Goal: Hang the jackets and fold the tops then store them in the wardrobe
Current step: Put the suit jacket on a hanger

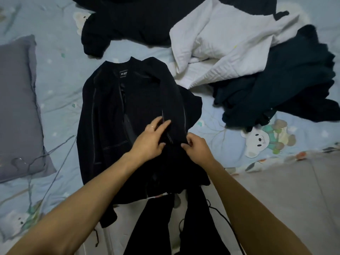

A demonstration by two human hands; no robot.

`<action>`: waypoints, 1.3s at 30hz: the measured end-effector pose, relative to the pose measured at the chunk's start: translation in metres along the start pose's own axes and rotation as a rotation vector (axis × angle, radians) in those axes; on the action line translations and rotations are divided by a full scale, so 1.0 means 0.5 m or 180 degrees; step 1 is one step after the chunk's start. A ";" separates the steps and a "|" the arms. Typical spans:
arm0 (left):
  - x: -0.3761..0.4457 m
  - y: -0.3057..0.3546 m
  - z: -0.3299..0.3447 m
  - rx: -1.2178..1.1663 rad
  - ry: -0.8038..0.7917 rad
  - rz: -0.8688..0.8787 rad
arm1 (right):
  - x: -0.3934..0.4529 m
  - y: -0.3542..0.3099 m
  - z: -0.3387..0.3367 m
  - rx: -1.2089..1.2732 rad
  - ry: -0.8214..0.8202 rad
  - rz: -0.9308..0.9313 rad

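Observation:
A black jacket point(114, 111) lies spread on the bed, collar away from me, its lining and a label showing. My left hand point(150, 138) rests on the jacket's right front panel and pinches its edge. My right hand point(197, 147) grips the same panel just to the right, fingers closed on the fabric. A thin wire hanger point(46, 153) lies on the bed to the left, partly over the pillow. Further garments lie behind: a black one point(128, 24), a white one point(220, 45) and a dark teal one point(285, 85).
A grey pillow point(17, 107) sits at the left edge of the bed. The sheet point(58, 70) is pale blue with bear prints. A grey blanket point(285, 190) covers the near right. My black-clad legs point(174, 227) stand against the bed's front edge.

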State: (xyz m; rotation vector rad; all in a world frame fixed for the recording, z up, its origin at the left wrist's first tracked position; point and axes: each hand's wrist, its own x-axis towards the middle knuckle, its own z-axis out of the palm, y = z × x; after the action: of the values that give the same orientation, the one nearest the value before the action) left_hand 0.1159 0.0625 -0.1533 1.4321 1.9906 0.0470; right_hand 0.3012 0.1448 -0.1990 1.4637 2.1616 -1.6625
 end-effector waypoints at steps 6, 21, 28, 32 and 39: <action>0.034 0.088 -0.056 0.0969 0.0269 0.0849 | -0.066 -0.070 -0.109 0.1157 0.0122 0.0037; 0.081 0.201 -0.347 -0.0203 0.0846 0.0075 | -0.106 -0.199 -0.361 0.1962 0.0042 0.0549; 0.209 0.342 -0.344 -0.1553 0.0587 -0.0072 | -0.115 -0.194 -0.546 0.2658 0.1419 0.0580; 0.203 0.385 -0.305 -0.1333 0.0355 0.0398 | -0.140 -0.159 -0.586 0.1265 0.1833 0.0828; 0.029 0.291 -0.246 -0.2554 0.0387 -0.0291 | -0.164 -0.219 -0.440 0.0698 0.0858 0.0296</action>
State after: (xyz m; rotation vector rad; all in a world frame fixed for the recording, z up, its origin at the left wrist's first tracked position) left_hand 0.1682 0.1746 -0.0076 0.8238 1.8018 0.8102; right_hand 0.3760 0.2650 0.0180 1.9175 2.0441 -1.8107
